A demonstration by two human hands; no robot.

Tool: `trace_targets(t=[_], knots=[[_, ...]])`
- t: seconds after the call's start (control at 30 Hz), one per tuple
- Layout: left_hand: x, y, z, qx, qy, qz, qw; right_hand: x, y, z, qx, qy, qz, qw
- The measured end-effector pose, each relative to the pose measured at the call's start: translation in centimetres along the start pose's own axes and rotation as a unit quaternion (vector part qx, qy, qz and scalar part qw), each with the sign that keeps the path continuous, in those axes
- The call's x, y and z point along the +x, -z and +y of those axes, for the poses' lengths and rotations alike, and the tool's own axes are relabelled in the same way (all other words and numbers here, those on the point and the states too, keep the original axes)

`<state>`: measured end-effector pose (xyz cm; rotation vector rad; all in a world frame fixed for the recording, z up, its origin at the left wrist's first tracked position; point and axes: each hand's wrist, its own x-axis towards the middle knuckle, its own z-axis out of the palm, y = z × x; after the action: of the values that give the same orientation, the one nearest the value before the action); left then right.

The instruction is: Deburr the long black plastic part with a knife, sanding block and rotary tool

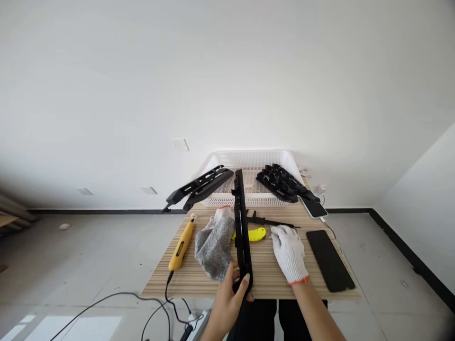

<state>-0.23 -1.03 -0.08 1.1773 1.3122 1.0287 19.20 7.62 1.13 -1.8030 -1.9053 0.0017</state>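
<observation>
My bare left hand (229, 291) is closed around the lower end of a long black plastic trim strip (241, 227), which stands up in front of me. My right hand (288, 253) wears a white knitted glove with an orange cuff. It rests on the table, fingers stretched forward and slightly bent, beside the dark caliper (265, 221); whether the fingertips touch it is unclear. A yellow utility knife (256, 234) lies behind the strip, partly hidden by it. Left of the strip is a crumpled grey cloth (215, 251) on another white glove (222, 213).
A white plastic basket (249, 199) stands against the wall, with black trim parts (201, 187) across its left rim and a pile of black parts (280, 182) on its right. A corded yellow rotary tool (182, 246) and two phones, one black (330, 260), one charging (313, 207), lie on the table.
</observation>
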Motion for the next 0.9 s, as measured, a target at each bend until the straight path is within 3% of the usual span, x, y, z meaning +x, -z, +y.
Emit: trace_targets(t=[0.23,0.47,0.7,0.9], knots=[[0.2,-0.1,0.8,-0.007,-0.024,-0.013,1.0,-0.2,0.5,-0.8,0.014,-0.007,0.031,0.999],[0.2,0.1,0.3,-0.049,-0.054,-0.029,0.997,-0.1,-1.5,-1.6,-0.014,0.171,-0.021,0.985],[0.6,0.5,-0.2,-0.072,-0.062,-0.047,0.994,-1.1,-1.6,-2.4,-0.018,0.188,-0.023,0.982],[1.6,0.3,0.1,-0.048,-0.039,-0.029,0.998,-0.7,-1.7,-4.8,-0.047,0.176,-0.117,0.976]])
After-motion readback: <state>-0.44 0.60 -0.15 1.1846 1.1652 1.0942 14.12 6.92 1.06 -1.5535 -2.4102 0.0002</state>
